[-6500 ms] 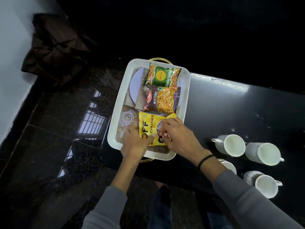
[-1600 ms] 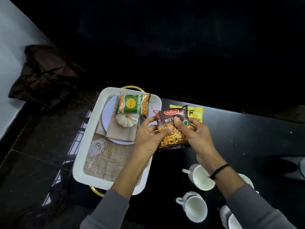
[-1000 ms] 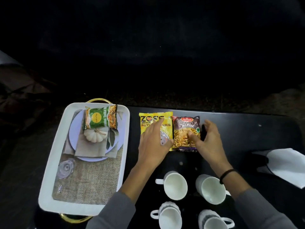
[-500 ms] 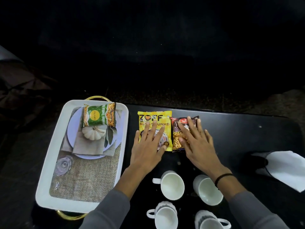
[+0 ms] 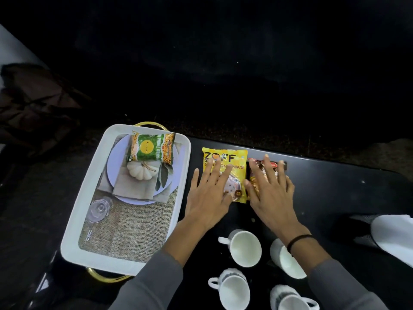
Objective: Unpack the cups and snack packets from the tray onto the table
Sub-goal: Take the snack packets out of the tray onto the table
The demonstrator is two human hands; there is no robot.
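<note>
Tray (image 5: 75, 217) sits at my far left on the black table (image 5: 335, 189), with the green packet (image 5: 152, 148) lying at its far end. Just right of it, I see the left hand (image 5: 207, 198) spread flat, fingers straight, resting on the yellow packet (image 5: 237, 156). The right hand (image 5: 271, 198) lies equally flat over the brown packet (image 5: 257, 172), which touches the yellow one's edge. Four white cups (image 5: 245, 248) stand nearer me, below both hands, and a white cloth (image 5: 393, 236) shows at the right edge.
</note>
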